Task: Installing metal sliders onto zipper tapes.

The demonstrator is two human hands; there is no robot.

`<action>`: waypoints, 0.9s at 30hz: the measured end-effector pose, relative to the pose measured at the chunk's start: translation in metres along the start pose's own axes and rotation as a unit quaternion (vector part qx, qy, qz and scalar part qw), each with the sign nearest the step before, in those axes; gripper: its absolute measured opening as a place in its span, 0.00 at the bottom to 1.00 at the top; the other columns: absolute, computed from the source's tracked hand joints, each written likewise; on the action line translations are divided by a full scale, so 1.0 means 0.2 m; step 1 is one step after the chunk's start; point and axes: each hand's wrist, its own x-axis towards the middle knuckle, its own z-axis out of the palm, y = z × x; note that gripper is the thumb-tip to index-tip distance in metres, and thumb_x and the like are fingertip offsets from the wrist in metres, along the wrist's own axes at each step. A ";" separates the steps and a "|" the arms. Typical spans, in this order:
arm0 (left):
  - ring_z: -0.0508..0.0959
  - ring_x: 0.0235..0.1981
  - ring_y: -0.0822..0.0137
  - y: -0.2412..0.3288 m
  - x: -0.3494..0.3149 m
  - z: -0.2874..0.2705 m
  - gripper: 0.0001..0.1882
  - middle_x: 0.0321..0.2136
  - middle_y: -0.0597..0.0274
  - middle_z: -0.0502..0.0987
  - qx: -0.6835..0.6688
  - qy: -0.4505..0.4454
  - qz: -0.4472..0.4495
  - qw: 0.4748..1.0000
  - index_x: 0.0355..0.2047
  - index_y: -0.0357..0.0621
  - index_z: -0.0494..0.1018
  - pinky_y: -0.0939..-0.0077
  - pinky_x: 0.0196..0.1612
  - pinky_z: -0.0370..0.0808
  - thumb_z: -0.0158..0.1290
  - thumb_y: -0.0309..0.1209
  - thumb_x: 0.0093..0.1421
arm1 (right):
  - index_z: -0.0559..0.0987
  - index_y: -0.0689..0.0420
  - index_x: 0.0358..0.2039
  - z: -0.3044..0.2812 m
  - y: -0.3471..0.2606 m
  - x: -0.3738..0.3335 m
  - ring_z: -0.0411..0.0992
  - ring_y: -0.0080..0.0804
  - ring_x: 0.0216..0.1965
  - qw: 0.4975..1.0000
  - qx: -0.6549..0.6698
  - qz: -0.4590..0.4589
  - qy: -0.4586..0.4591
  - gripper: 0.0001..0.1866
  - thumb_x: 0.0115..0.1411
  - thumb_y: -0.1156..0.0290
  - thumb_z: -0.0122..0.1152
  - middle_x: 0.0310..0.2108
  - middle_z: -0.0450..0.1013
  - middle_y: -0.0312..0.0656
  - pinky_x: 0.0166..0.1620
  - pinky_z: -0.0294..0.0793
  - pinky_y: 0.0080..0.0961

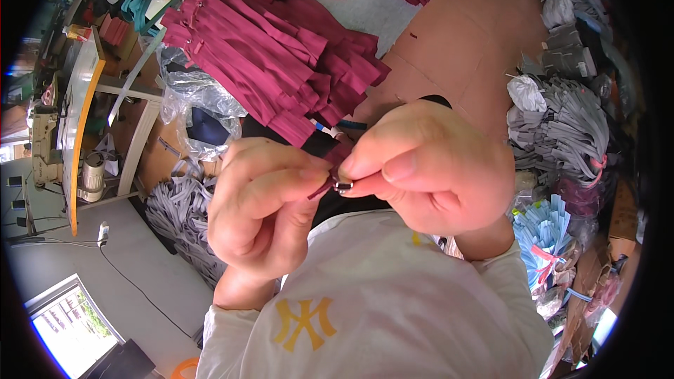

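In front of my chest, my left hand [263, 203] pinches the end of a narrow maroon strip [321, 191] between thumb and fingers. Facing it, my right hand [432, 168] is closed in a pinch on a small shiny metal piece [342, 186], which meets the strip's end. Whether that piece is a buckle or a slider is too small to tell. More maroon fabric [338, 158] shows between the two hands. Just beyond my hands lies a large bundle of maroon fabric strips [274, 49], side by side, with small pulls or clips at their far ends.
Grey strips [186, 217] are heaped at left, near a table with an orange edge [90, 112] and a sewing machine [45, 144]. Crumpled clear plastic [203, 109] lies beside the maroon bundle. Along the right are tied grey bundles [569, 126] and light-blue strips [540, 238].
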 end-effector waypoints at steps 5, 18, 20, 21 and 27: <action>0.75 0.29 0.65 0.03 0.00 0.00 0.12 0.28 0.58 0.77 0.016 0.014 -0.010 1.000 0.36 0.38 0.78 0.73 0.29 0.68 0.62 0.19 0.49 | 0.74 0.61 0.46 0.00 -0.03 0.04 0.75 0.36 0.27 0.995 -0.089 0.032 0.013 0.26 0.45 0.81 0.74 0.28 0.76 0.44 0.30 0.74 0.27; 0.75 0.24 0.63 0.02 -0.01 -0.01 0.14 0.28 0.54 0.76 -0.047 0.005 -0.008 0.999 0.36 0.30 0.76 0.74 0.26 0.68 0.61 0.17 0.46 | 0.83 0.62 0.34 0.03 -0.06 0.01 0.71 0.31 0.20 0.990 -0.071 0.095 0.071 0.14 0.44 0.79 0.72 0.23 0.75 0.40 0.23 0.67 0.23; 0.75 0.24 0.62 0.02 0.01 -0.01 0.14 0.28 0.53 0.76 -0.061 -0.005 -0.022 0.998 0.36 0.30 0.75 0.73 0.27 0.69 0.61 0.18 0.46 | 0.82 0.64 0.33 0.02 -0.06 0.02 0.73 0.33 0.22 0.993 -0.051 0.078 0.071 0.14 0.42 0.80 0.72 0.24 0.75 0.43 0.25 0.70 0.23; 0.75 0.24 0.62 0.01 0.01 -0.01 0.15 0.28 0.53 0.76 -0.071 -0.002 -0.008 0.997 0.36 0.31 0.75 0.73 0.27 0.69 0.62 0.18 0.46 | 0.82 0.64 0.33 0.02 -0.05 0.02 0.73 0.33 0.23 0.995 -0.050 0.060 0.066 0.16 0.41 0.80 0.73 0.25 0.75 0.44 0.26 0.70 0.23; 0.75 0.25 0.62 -0.01 0.00 -0.01 0.16 0.31 0.52 0.76 -0.077 -0.006 0.041 0.996 0.37 0.32 0.75 0.71 0.27 0.70 0.64 0.17 0.46 | 0.81 0.65 0.33 0.05 0.00 -0.02 0.73 0.33 0.25 0.994 -0.055 -0.017 0.095 0.15 0.40 0.83 0.71 0.27 0.76 0.44 0.25 0.71 0.24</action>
